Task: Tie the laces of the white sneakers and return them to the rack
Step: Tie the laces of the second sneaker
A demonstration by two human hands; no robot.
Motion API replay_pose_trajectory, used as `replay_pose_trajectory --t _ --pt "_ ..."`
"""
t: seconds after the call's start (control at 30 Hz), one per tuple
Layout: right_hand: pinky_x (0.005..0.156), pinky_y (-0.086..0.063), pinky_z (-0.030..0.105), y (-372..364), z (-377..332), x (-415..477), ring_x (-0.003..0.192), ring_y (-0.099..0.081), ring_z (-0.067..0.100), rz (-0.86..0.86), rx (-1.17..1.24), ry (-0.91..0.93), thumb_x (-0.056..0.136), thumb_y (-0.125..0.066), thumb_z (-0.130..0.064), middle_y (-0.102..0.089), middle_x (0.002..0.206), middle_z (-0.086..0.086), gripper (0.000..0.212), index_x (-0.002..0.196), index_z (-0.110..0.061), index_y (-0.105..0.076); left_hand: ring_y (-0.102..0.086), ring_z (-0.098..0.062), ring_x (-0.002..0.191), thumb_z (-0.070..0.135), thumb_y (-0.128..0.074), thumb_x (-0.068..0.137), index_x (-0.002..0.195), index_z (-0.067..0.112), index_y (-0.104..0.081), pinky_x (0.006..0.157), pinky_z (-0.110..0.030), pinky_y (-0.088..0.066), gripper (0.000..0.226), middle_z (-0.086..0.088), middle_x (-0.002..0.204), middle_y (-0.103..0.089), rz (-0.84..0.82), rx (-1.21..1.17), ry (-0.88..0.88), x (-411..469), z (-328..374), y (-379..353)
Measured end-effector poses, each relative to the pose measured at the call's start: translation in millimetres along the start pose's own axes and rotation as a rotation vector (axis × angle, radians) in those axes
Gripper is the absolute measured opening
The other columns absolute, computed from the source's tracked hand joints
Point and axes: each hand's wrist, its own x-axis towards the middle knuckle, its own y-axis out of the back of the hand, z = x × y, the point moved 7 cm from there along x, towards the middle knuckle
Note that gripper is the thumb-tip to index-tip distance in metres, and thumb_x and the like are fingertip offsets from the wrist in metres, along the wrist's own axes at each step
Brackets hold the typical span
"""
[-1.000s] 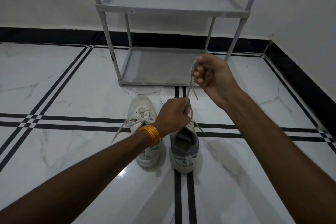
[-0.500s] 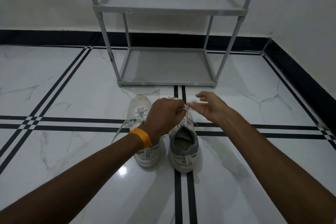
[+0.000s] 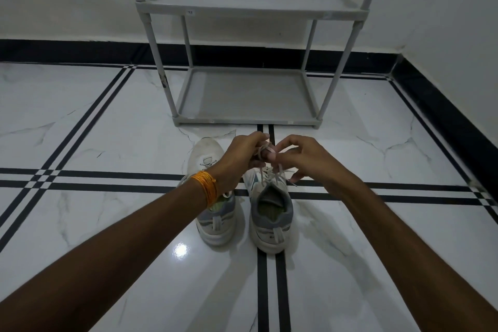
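Head view looks down, seemingly close, floorward.

Two sneakers side by side on the floor (image 3: 80,121), left sneaker (image 3: 213,213) beside right sneaker (image 3: 272,221), two-shelf rack (image 3: 250,8) stood behind them against the wall (image 3: 80,8), hands above the right one.
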Motion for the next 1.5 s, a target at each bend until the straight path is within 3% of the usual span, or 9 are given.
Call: replay_pose_trajectory --t 0.17,0.3,0.43,0.6,0.77,0.87,1.1,1.23,1.5 --pt "0.054 -0.04 0.021 24.8 4.2 2.3 0.06 -0.055 0.01 0.202 -0.048 0.047 0.081 -0.074 -0.025 -0.066 0.068 -0.003 0.016 0.084 -0.01 -0.071 -0.07 -0.011 0.063 0.032 -0.053 0.096 0.088 0.003 -0.075 0.066 -0.021 -0.055 0.037 -0.006 0.072 -0.075 0.121 0.484 -0.298 -3.7 15.0 15.5" --pt "0.068 -0.047 0.026 73.3 18.4 4.5 0.073 -0.062 0.015 0.462 -0.549 0.04 0.073 -0.082 -0.029 -0.07 0.077 0.002 0.019 0.073 -0.013 -0.072 -0.068 -0.013 0.062 0.033 -0.068 0.087 0.077 0.009 -0.077 0.068 -0.023 -0.05 0.027 -0.003 0.068 -0.075 0.18 1.068 -0.477 0.0 18.7 38.0" --pt "0.062 -0.043 0.027 78.5 55.8 11.6 0.067 -0.062 0.022 0.446 -0.94 -0.109 0.072 -0.082 -0.026 -0.07 0.077 0.007 0.02 0.078 -0.013 -0.069 -0.065 -0.027 0.077 0.027 -0.068 0.086 0.084 0.007 -0.073 0.069 -0.028 -0.045 0.021 -0.013 0.083 -0.073 0.164 1.379 -0.4 3.2 -5.5 61.2" --pt "0.063 -0.048 0.028 46.8 91.9 17.1 0.075 -0.066 0.024 0.318 -1.043 -0.125 0.082 -0.069 -0.022 -0.071 0.083 0.007 0.012 0.086 -0.01 -0.069 -0.065 -0.027 0.088 0.023 -0.054 0.094 0.099 0.008 -0.07 0.077 -0.034 -0.052 0.023 -0.013 0.099 -0.07 0.157 1.609 -0.377 -0.9 -18.4 54.3" --pt "0.081 -0.05 0.034 21.3 72.5 19.2 0.1 -0.065 0.023 0.231 -0.77 0.018 0.089 -0.06 -0.03 -0.07 0.109 0.001 0.023 0.108 -0.019 -0.069 -0.065 -0.031 0.088 0.014 -0.056 0.09 0.104 0.006 -0.066 0.066 -0.035 -0.043 0.02 -0.013 0.114 -0.057 0.225 1.672 -0.36 -3.3 -4.3 22.5" --pt "0.08 -0.055 0.035 -3.2 59.6 19.5 0.089 -0.068 0.018 0.065 -0.621 0.059 0.083 -0.068 -0.025 -0.074 0.099 -0.001 0.014 0.095 -0.019 -0.075 -0.065 -0.029 0.087 0.017 -0.056 0.09 0.101 0.005 -0.067 0.076 -0.036 -0.053 0.02 -0.015 0.102 -0.065 0.024 1.432 -0.365 -3.8 -27.1 -5.0" --pt "0.068 -0.047 0.034 -22.6 55.6 17.9 0.086 -0.065 0.029 0.053 -0.745 0.079 0.089 -0.06 -0.018 -0.071 0.094 0.015 0.016 0.09 -0.004 -0.067 -0.06 -0.034 0.092 0.015 -0.054 0.092 0.106 0.004 -0.054 0.076 -0.038 -0.045 0.018 -0.018 0.101 -0.065 -0.04 1.276 -0.371 1.0 -54.1 -7.5" --pt "0.068 -0.035 0.029 -29.5 48.1 14.5 0.095 -0.063 0.032 0.063 -0.956 0.169 0.094 -0.056 -0.021 -0.067 0.109 0.018 0.024 0.11 -0.003 -0.053 -0.063 -0.034 0.09 0.022 -0.051 0.097 0.129 0.004 -0.041 0.077 -0.043 -0.052 0.038 -0.018 0.104 -0.065 -0.133 1.334 -0.471 -12.0 -55.1 -17.0" --pt "0.071 -0.032 0.026 -25.1 59.5 4.8 0.098 -0.062 0.031 0.128 -1.011 0.204 0.087 -0.062 -0.016 -0.069 0.106 0.015 0.02 0.105 -0.008 -0.061 -0.065 -0.033 0.098 -0.001 -0.065 0.082 0.137 0.009 -0.047 0.085 -0.043 -0.053 0.059 -0.015 0.109 -0.069 -0.188 1.55 -0.703 -21.1 -45.8 -0.6"
